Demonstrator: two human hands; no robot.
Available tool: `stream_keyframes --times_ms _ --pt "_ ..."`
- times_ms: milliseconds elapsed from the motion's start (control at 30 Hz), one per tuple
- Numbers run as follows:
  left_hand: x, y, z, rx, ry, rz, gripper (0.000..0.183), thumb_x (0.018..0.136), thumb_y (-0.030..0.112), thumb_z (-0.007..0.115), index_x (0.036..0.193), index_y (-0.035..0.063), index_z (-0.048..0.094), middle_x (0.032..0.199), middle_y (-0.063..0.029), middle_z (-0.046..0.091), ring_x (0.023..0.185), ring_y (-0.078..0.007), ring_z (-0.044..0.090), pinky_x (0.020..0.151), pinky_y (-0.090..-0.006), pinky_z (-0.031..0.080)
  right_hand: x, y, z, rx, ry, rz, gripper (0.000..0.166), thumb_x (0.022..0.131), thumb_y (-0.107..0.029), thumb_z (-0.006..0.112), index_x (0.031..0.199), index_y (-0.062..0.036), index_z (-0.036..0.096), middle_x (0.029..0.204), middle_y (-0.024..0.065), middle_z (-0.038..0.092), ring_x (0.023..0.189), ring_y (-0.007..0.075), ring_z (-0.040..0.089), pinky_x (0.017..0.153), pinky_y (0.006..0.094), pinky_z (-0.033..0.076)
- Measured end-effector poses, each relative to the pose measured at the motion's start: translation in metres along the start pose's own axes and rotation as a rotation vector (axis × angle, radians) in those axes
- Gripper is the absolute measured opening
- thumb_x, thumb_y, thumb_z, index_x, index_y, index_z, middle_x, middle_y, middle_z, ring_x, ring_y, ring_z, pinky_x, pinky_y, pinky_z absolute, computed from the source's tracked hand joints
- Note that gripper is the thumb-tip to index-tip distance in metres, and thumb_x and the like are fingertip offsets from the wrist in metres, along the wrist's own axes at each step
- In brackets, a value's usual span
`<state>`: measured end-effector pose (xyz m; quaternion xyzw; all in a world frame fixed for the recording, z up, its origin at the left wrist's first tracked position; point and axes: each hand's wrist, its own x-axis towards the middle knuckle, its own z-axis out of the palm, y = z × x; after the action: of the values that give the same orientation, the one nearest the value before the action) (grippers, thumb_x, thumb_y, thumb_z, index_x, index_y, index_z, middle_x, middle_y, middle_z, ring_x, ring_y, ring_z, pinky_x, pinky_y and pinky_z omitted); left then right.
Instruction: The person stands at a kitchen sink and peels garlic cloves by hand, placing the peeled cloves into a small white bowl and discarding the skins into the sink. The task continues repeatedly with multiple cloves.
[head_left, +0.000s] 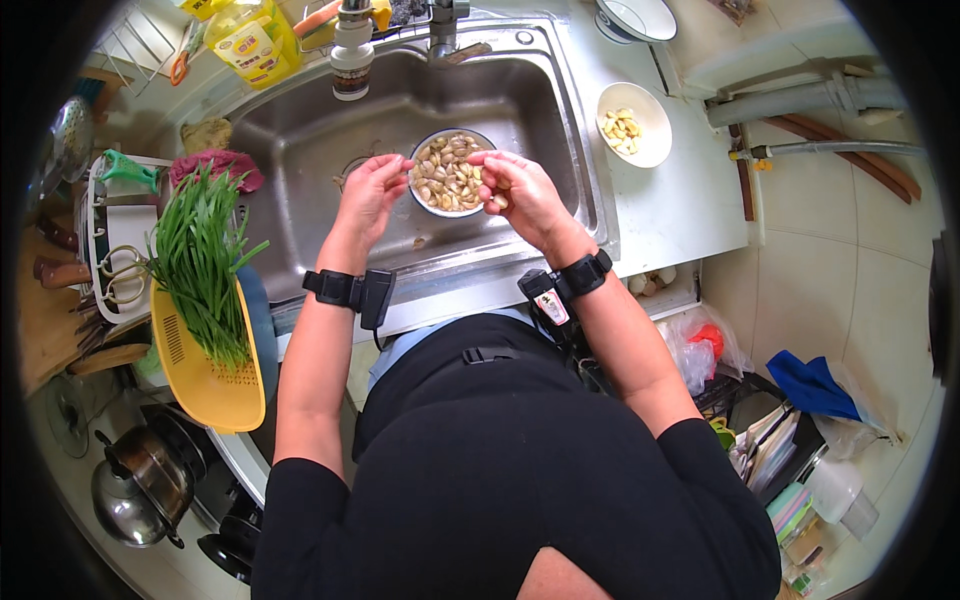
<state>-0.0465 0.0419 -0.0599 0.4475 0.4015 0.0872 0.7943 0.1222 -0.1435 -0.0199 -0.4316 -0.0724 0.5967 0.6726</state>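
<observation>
Inside the steel sink (315, 172) stands a white bowl with a dark rim (448, 215), full of unpeeled garlic cloves (442, 169). My left hand (373, 193) is at the bowl's left side, thumb and fingertips pinched together; whether a scrap of skin is between them I cannot tell. Over the bowl's right side, my right hand (525, 196) has curled fingers around garlic cloves, and a pale one (500, 201) shows below the fingers. On the counter to the right, a white bowl (654, 135) holds peeled garlic cloves (621, 132).
A faucet (442, 37) and a white water filter (351, 60) overhang the sink's back. Left of the sink are a yellow colander (202, 397) with green garlic chives (199, 262), scissors (124, 274) and a pink cloth (217, 166). A yellow detergent bottle (251, 45) stands behind.
</observation>
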Motion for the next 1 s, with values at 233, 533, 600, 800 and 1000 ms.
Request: stream_keyframes --times_ms 233,533,600,800,1000 --pt "-0.037 0.025 0.046 -0.81 -0.342 -0.069 0.055 0.104 0.037 0.037 0.136 -0.0077 0.042 0.142 -0.0258 0.043 0.133 -0.032 0.042 0.113 -0.0424 0.034 0.005 0.006 0.032 -0.304 0.089 -0.091 0.021 0.086 -0.015 0.073 0.101 -0.0016 0.069 0.09 0.0033 0.069 0.082 0.0102 0.064 0.068 0.0222 0.049" --pt "-0.034 0.016 0.052 -0.212 -0.006 0.198 0.036 0.101 0.023 0.05 0.125 -0.004 0.056 0.118 -0.0173 0.063 0.106 -0.0211 0.063 0.088 -0.031 0.053 0.014 0.012 0.039 -0.438 0.193 -0.22 0.017 0.083 -0.012 0.075 0.094 -0.0004 0.068 0.083 0.0025 0.067 0.069 0.005 0.058 0.059 0.0191 0.046" --pt "-0.035 0.017 0.044 -0.011 0.005 0.232 0.029 0.097 0.016 0.057 0.118 -0.0032 0.062 0.105 -0.0121 0.067 0.09 -0.0153 0.066 0.079 -0.0267 0.055 0.012 0.01 0.038 -0.457 0.2 -0.245 0.017 0.083 -0.011 0.075 0.094 -0.0001 0.069 0.084 0.0028 0.067 0.069 0.005 0.058 0.059 0.0192 0.046" --pt "-0.046 0.022 0.057 0.12 -0.053 0.267 0.02 0.089 0.014 0.069 0.104 0.0 0.071 0.086 -0.0044 0.07 0.071 -0.0078 0.063 0.067 -0.0215 0.053 0.01 0.012 0.032 -0.528 0.191 -0.347 0.017 0.082 -0.008 0.075 0.094 0.0016 0.069 0.086 0.0047 0.068 0.077 0.0076 0.062 0.069 0.022 0.051" --pt "-0.047 0.029 0.065 0.251 0.009 0.31 0.014 0.086 0.01 0.068 0.092 -0.0024 0.072 0.077 -0.0052 0.069 0.064 -0.0078 0.061 0.06 -0.0211 0.051 0.008 0.013 0.033 -0.623 0.193 -0.396 0.015 0.079 -0.006 0.078 0.089 0.0012 0.069 0.087 0.0043 0.068 0.079 0.008 0.062 0.073 0.0237 0.052"
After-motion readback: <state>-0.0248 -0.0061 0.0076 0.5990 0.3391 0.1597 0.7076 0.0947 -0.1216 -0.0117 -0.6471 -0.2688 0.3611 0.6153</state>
